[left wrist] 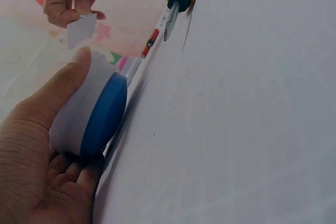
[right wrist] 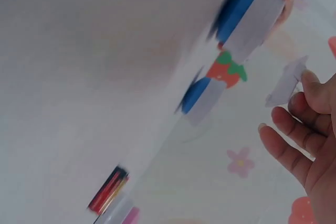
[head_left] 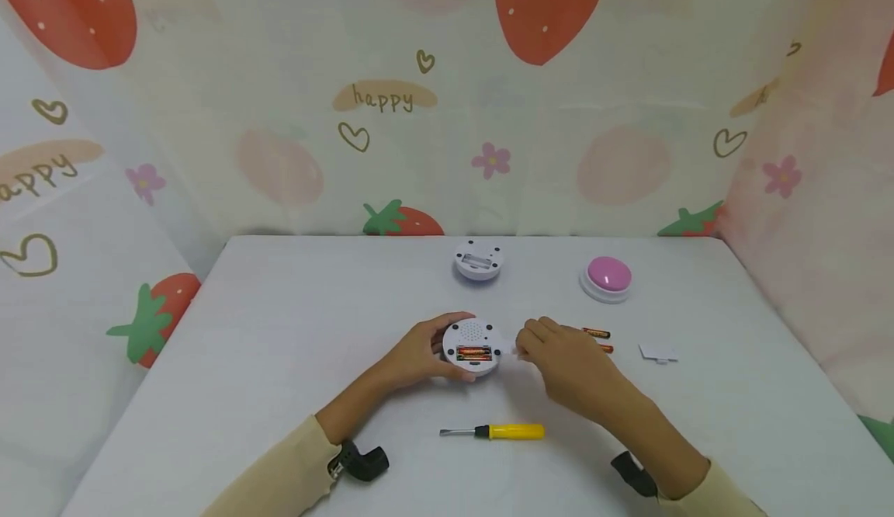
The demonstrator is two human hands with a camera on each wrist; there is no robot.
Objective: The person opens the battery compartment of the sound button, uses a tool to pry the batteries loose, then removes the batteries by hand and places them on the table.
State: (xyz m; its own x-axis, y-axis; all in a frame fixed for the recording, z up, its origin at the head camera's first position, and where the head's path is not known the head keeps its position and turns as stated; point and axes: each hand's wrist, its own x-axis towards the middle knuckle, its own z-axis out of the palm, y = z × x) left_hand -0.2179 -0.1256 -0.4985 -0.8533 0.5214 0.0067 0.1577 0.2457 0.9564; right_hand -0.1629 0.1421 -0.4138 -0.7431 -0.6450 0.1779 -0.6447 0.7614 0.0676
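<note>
My left hand (head_left: 419, 354) grips a round white buzzer button (head_left: 471, 332) by its rim, thumb on the near side. It lies upside down, its blue cap (left wrist: 106, 114) facing the table. Batteries (head_left: 473, 353) fill its uncovered compartment, beside a speaker grid. Just right of it, my right hand (head_left: 569, 362) pinches a small white battery cover (right wrist: 286, 82) between thumb and forefinger, held apart from the button. In the right wrist view, that hand's other fingers are loosely bent.
A second upturned button (head_left: 478, 268) with a bare compartment stands behind. A pink-topped button (head_left: 609, 275) sits back right. Loose batteries (head_left: 597, 333) lie beyond my right hand, another white cover (head_left: 658, 352) to their right. A yellow-handled screwdriver (head_left: 517, 431) lies in front.
</note>
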